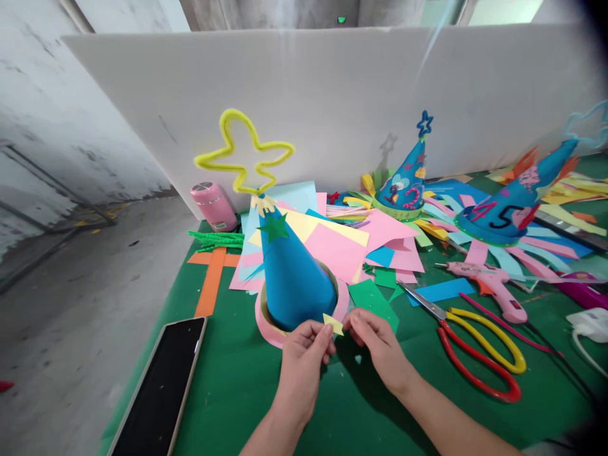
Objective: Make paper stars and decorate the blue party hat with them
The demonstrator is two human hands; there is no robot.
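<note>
A blue paper cone hat (293, 275) with a pink brim, a green star and a yellow pipe-cleaner star (244, 152) on top stands on the green table (237, 380). Just in front of it, my left hand (304, 354) and my right hand (377, 345) pinch a small yellow paper star (333, 324) between their fingertips. Both hands are closed on it, close to the hat's brim.
A black phone (159, 386) lies at the left. Red-and-yellow scissors (475, 345) and a pink glue gun (489, 285) lie to the right. Coloured paper sheets (361, 244), two more decorated hats (408, 180) (510, 202), a pink bottle (213, 206) and a white board (332, 95) are behind.
</note>
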